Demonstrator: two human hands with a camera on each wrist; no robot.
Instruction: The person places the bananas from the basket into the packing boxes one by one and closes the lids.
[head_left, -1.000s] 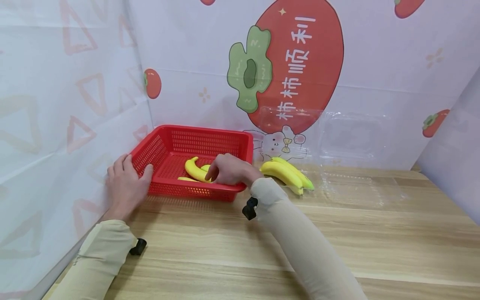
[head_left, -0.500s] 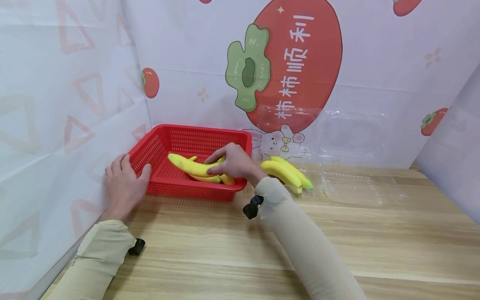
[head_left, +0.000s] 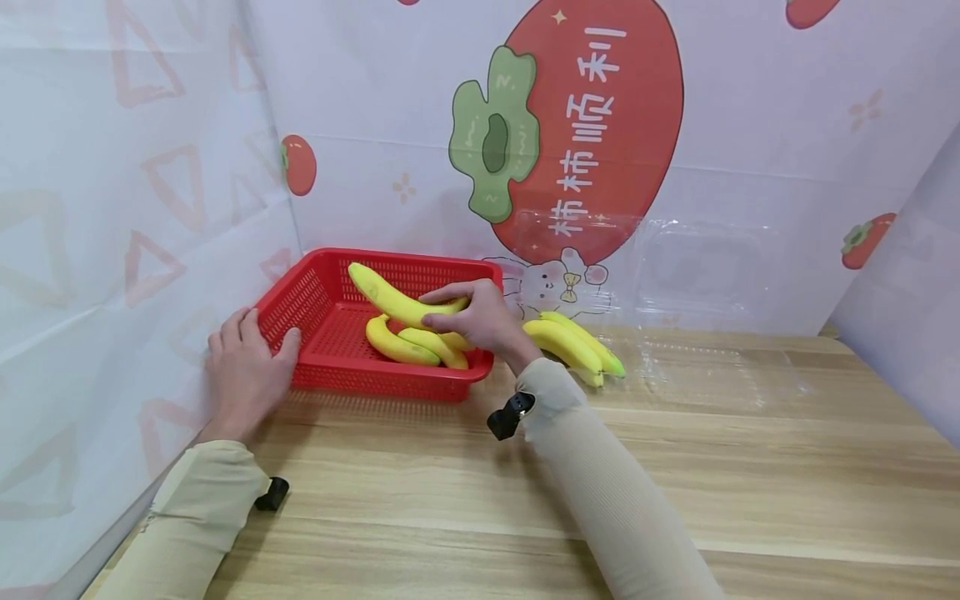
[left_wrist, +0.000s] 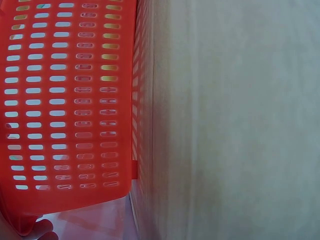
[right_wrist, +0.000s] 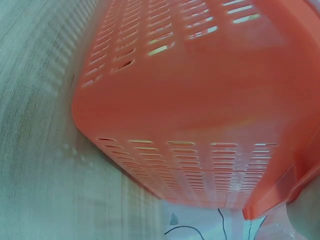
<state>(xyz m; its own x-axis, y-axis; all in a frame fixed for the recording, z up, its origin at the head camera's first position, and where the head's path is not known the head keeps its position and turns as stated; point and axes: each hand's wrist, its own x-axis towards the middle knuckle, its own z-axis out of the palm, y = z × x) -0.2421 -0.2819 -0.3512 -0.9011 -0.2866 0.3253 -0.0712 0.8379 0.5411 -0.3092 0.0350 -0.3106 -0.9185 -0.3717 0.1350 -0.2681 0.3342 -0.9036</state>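
I see the right hand (head_left: 483, 315) grasping a curved yellow banana (head_left: 386, 298), held tilted above other yellow bananas (head_left: 395, 343) inside a red perforated plastic basket (head_left: 375, 381). The left hand (head_left: 249, 367) grips the basket's near-left corner. Right of it, a yellow banana pair (head_left: 562, 344) lies by clear plastic packaging (head_left: 705, 375); inside or beside, I can't tell.

See red plastic basket (left_wrist: 70, 118) at 9 o'clock, rows of rounded oblong slots, cut off above. Note yellow patches (left_wrist: 110, 46) through slots toward 11. At 3, pale wood-grain tabletop (left_wrist: 240, 120), blurry. Toward 8, left hand (left_wrist: 41, 230), mostly cut off, fingertips against basket's rim corner. At 7, pale sheet (left_wrist: 95, 220), reddish pattern.
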